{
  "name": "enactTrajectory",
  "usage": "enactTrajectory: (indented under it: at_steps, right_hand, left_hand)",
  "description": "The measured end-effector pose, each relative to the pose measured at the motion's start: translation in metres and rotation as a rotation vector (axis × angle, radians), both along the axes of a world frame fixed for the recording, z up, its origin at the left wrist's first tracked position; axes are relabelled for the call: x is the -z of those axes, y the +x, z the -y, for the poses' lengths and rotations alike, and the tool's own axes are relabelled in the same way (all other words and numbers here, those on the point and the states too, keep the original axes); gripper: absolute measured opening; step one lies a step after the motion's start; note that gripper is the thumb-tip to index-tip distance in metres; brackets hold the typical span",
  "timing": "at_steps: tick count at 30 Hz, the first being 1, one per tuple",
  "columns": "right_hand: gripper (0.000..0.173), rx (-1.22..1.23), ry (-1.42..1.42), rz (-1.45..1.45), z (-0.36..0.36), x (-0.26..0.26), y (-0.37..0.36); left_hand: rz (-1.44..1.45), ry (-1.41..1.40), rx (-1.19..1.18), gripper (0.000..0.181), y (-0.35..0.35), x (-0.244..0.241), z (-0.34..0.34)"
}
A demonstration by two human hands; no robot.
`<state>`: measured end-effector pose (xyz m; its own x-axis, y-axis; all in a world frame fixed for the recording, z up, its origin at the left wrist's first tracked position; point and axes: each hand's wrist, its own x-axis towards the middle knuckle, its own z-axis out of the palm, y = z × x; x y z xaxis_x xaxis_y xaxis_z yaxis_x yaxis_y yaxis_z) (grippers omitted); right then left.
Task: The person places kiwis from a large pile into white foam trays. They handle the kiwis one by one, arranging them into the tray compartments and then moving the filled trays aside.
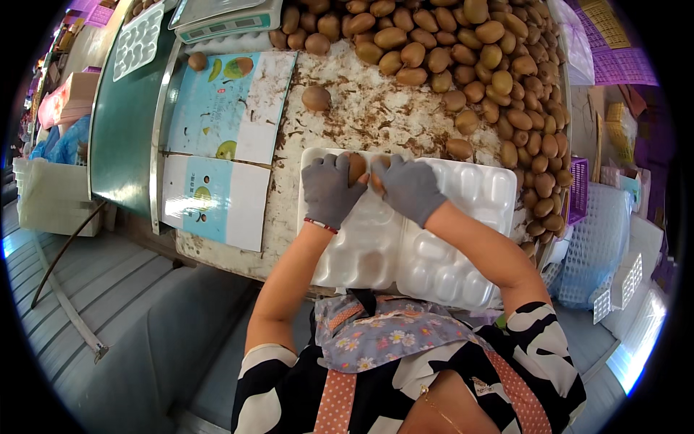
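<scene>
A white moulded fruit tray (355,247) with rounded hollows lies in front of me, with more tray hollows (444,271) in its right part. Over its upper left part is my left hand (331,187), in a grey glove, its thumb and fingers around a brown kiwifruit (356,169). Close beside it, my right hand (412,187), gloved the same way, grips another kiwifruit (377,183), partly covered by the fingers. Just above the tray lies a loose kiwifruit (459,148); a second single kiwifruit (316,99) sits farther up and left.
A large kiwifruit heap (488,70) spans the table's back and right side. Printed cardboard (217,108) lies at left, beside a green conveyor belt (127,125). A digital scale (227,24) stands at the back left. A purple crate (578,190) is at right.
</scene>
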<state>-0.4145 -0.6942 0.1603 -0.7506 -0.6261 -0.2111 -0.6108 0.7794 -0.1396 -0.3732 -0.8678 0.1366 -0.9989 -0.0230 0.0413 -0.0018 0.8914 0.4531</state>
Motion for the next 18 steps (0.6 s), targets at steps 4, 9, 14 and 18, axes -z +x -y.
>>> enactTrajectory:
  at_steps: [4,9,14,18]
  right_hand:
    - [0.065,0.032,-0.002,0.132,0.014,-0.014,0.004]
    - [0.054,0.212,-0.668,0.212,0.059,-0.004,-0.013]
    - [0.037,-0.45,-0.499,0.116,0.121,0.029,-0.029]
    - [0.03,-0.214,-0.855,-0.033,0.099,0.038,-0.064]
  left_hand:
    - [-0.026,0.039,-0.058,0.039,0.005,0.006,0.019]
    - [-0.137,0.403,-0.271,0.032,0.023,0.028,0.077]
    - [-0.06,0.677,-0.353,0.032,-0.002,0.029,0.116]
    - [-0.132,0.528,-0.259,0.023,-0.045,0.029,0.123]
